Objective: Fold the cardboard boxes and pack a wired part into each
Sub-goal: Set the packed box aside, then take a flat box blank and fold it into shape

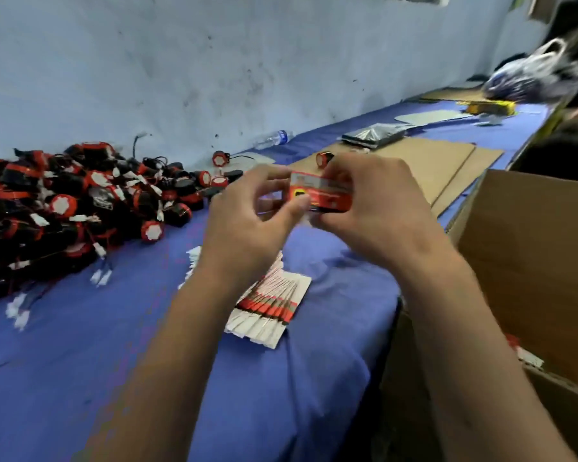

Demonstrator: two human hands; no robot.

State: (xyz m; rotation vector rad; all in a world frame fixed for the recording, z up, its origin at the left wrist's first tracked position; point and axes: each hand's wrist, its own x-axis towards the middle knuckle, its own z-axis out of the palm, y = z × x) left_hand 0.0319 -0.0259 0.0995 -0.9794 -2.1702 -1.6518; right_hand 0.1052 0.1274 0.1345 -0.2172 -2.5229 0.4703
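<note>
Both hands hold a small red cardboard box (327,193) above the blue table (80,345). My left hand (247,221) pinches its left end with thumb and fingers. My right hand (374,208) grips its right side, fingers curled over the top. Below the hands lies a fanned stack of flat red-and-white box blanks (271,305). A large heap of black-and-red wired parts (67,208) with white connectors covers the table's left. One loose wired part (324,159) lies just beyond the box.
A big open brown carton (541,261) stands at the right, against the table edge. Flat cardboard sheets (444,161) lie beyond the hands. A plastic bottle (274,138) lies by the wall, with a grey bag (374,135) and a plastic bag (528,75) farther back.
</note>
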